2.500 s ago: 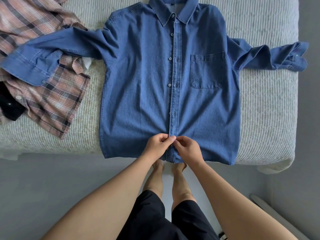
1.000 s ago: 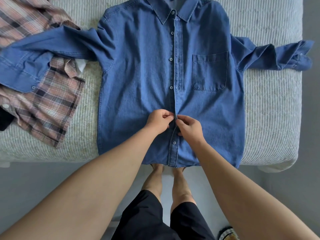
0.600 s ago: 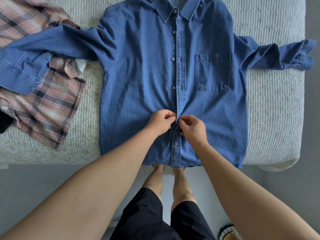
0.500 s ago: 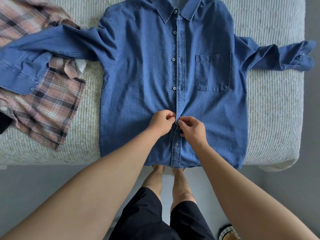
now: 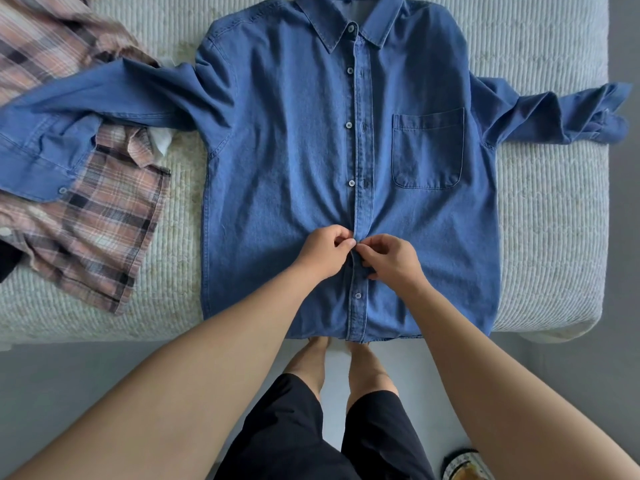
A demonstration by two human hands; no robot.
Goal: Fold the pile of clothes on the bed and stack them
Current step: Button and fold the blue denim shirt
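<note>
— Progress on the folding?

— Early going, by the look of it. Denim shirt [image 5: 287, 168] spread face-up across the bed [image 5: 554, 220], collar at the far side, hem draped over the near edge, both sleeves flung wide. Placket fastened at the top and near the hem; middle button apparently being done up. No fold made, no stack in sight. Plaid shirt [image 5: 100, 230] heaped at the left, unfolded, partly under the denim's left-hand sleeve; a scrap of dark fabric [image 5: 7, 261] at the far left edge, too little showing to identify.

— And the hands?

— Both at the placket, low on the shirt's front, fingertips nearly touching. Left hand [image 5: 323, 252] curled, thumb and forefinger pinching the button side of the front. Right hand [image 5: 389, 259] likewise curled, nipping the buttonhole edge just beside it. Button itself hidden under the fingers.

— Left to do?

— Likely everything that counts: finishing the buttons, folding sleeves and body, then the plaid one, then stacking.
</note>
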